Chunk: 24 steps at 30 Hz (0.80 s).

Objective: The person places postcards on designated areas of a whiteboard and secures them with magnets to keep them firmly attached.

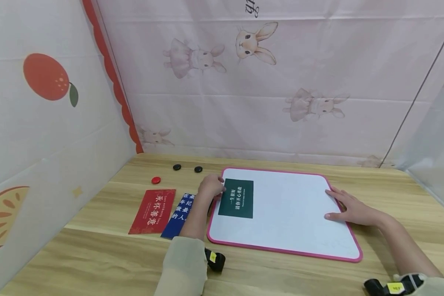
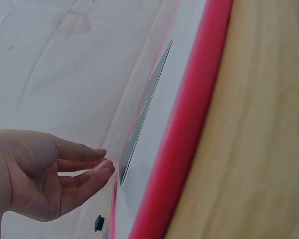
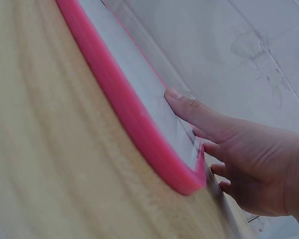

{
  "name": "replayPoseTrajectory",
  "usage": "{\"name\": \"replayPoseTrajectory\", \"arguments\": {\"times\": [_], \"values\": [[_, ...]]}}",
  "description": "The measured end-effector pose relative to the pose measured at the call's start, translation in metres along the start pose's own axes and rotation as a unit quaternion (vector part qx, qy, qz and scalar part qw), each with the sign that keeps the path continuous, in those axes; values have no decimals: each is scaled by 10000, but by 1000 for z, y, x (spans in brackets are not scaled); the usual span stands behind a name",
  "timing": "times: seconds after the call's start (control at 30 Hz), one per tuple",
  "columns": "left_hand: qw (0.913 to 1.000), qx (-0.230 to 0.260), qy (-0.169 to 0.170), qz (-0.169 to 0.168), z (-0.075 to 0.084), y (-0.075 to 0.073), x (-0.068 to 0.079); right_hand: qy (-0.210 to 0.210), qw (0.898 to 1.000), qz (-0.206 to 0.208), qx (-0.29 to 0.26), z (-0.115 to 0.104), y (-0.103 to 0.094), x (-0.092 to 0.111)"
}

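A whiteboard (image 1: pixel 288 213) with a pink rim lies flat on the wooden table. On its left part is a dark green card (image 1: pixel 237 198) with white writing. My left hand (image 1: pixel 210 187) is at the card's left edge; in the left wrist view the fingers of this hand (image 2: pixel 50 174) are loosely bent, with nothing visible between them. At the board's right edge rests my right hand (image 1: pixel 349 209). The right wrist view shows the thumb of that hand (image 3: pixel 249 159) over the white surface and the other fingers beside the pink rim.
Left of the board lie a red card (image 1: pixel 148 216) and a blue card (image 1: pixel 178 216), the latter partly behind my left arm. Farther back are two black discs (image 1: pixel 176 167) and one red disc (image 1: pixel 156 180). Printed cloth (image 1: pixel 222 111) hangs behind the table.
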<state>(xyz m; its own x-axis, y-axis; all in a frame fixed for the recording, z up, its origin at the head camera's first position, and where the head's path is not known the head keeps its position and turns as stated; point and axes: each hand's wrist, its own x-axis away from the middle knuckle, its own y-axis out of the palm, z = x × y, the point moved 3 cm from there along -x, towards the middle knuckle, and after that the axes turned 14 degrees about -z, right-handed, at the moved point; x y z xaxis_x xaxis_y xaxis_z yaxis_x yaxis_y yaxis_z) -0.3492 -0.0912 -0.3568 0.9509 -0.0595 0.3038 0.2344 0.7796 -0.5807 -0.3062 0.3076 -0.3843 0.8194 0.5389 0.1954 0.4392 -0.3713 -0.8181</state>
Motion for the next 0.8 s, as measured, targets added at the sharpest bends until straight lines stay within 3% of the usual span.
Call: {"name": "replayPoseTrajectory", "arguments": {"times": [0.43,0.7,0.8], "values": [[9990,-220,117,367,13,-11,8,62,10000,-21,-28,1,3,1],[9865,-1434,495,623,29,-26,11,83,10000,-37,-40,2,2,-1],[9841,-1599,520,579,32,-33,11,89,10000,-37,-21,2,1,-1]]}}
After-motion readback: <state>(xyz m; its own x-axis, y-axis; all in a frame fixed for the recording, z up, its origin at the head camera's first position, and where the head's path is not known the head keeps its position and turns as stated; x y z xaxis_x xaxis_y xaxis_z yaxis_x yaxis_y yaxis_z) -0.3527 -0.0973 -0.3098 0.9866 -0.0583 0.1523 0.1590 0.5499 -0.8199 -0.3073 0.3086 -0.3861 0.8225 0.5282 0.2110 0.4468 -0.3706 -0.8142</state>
